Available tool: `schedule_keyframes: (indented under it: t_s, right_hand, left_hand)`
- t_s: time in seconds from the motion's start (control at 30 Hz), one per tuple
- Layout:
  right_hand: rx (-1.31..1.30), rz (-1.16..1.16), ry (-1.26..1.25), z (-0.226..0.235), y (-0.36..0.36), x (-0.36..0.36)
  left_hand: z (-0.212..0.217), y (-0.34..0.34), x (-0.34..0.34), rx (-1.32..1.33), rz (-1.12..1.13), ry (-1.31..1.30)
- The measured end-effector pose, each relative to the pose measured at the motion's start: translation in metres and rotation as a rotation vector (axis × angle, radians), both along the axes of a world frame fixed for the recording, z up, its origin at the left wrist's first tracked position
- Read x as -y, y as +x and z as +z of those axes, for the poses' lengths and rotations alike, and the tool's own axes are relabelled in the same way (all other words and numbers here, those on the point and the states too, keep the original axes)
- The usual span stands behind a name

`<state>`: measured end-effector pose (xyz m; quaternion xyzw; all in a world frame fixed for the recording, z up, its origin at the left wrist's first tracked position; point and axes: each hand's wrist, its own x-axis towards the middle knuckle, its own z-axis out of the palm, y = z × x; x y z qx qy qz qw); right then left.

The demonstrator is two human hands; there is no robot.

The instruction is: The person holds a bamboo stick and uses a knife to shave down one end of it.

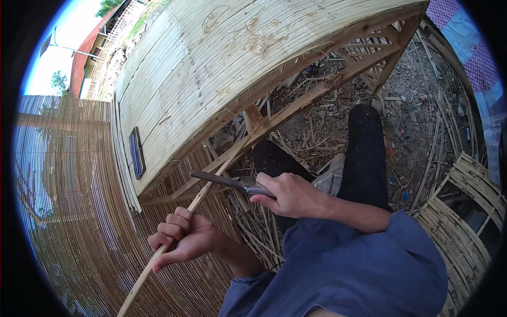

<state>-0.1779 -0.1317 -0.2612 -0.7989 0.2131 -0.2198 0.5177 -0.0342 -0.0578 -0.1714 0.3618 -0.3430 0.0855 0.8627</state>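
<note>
My left hand (185, 236) is closed around a long, pale bamboo strip (138, 283), which slants from the lower left up toward the table's lower rail. In my right hand (291, 194) is a knife (217, 178) with a dark blade and a grey metal-looking handle. The blade lies across the strip a little beyond my left hand and seems to touch it. My fingers wrap the handle, so part of it is hidden.
A slatted bamboo table (222, 79) with a wooden frame stands in front, curled shavings (259, 39) on top. A dark flat object (136, 153) lies at its left edge. Bamboo screening (68, 174) hangs at left. Bamboo scraps (317, 127) litter the ground; a slatted piece (454, 227) lies right.
</note>
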Motion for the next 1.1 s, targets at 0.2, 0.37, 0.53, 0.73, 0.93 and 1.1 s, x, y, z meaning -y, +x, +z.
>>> schedule_keyframes:
  t_s: [0.2, 0.37, 0.53, 0.73, 0.93, 1.1]
  right_hand:
    - [0.032, 0.045, 0.016, 0.002, 0.006, -0.004]
    - [0.02, 0.052, 0.039, 0.013, 0.004, -0.009]
    - [0.038, 0.083, 0.037, 0.016, 0.004, -0.008]
    - [0.044, 0.086, 0.04, 0.019, 0.003, -0.011]
    - [0.062, 0.082, 0.057, 0.019, 0.003, -0.013]
    - [0.061, 0.081, 0.079, 0.021, 0.004, -0.016]
  left_hand:
    - [0.007, 0.008, -0.009, -0.018, -0.019, 0.004]
    - [0.013, 0.004, -0.01, 0.005, -0.018, -0.016]
    - [0.018, 0.005, -0.01, 0.042, -0.045, -0.027]
    - [0.022, 0.003, -0.014, 0.036, 0.02, 0.009]
    - [0.023, 0.004, -0.014, 0.064, -0.035, 0.02]
    - [0.02, 0.001, -0.015, 0.099, -0.157, -0.01]
